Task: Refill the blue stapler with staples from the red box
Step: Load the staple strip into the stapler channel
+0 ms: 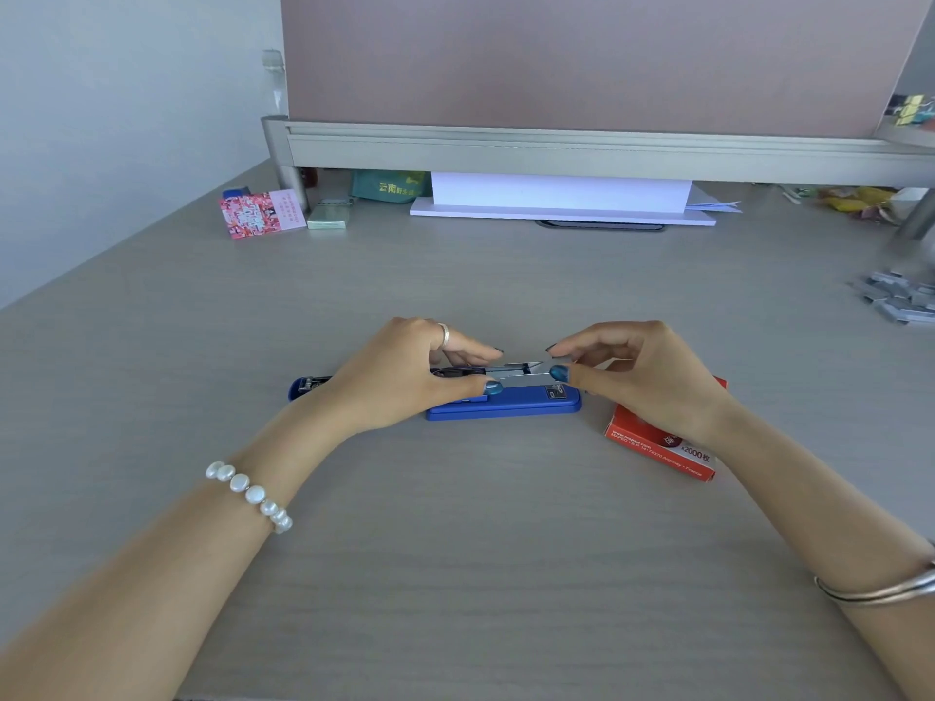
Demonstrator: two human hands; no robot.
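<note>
The blue stapler lies opened flat on the desk, its top folded out to the left and its metal magazine bare in the middle. My left hand rests over the stapler's hinge, thumb and fingers gripping the magazine's sides. My right hand pinches a silver strip of staples between thumb and forefinger, holding it at the magazine's right end. The red staple box lies just right of the stapler, partly under my right wrist.
Loose staple strips lie in a heap at the right edge. At the back stand a partition with a grey rail, a white stand, a pink card box and a small pale box.
</note>
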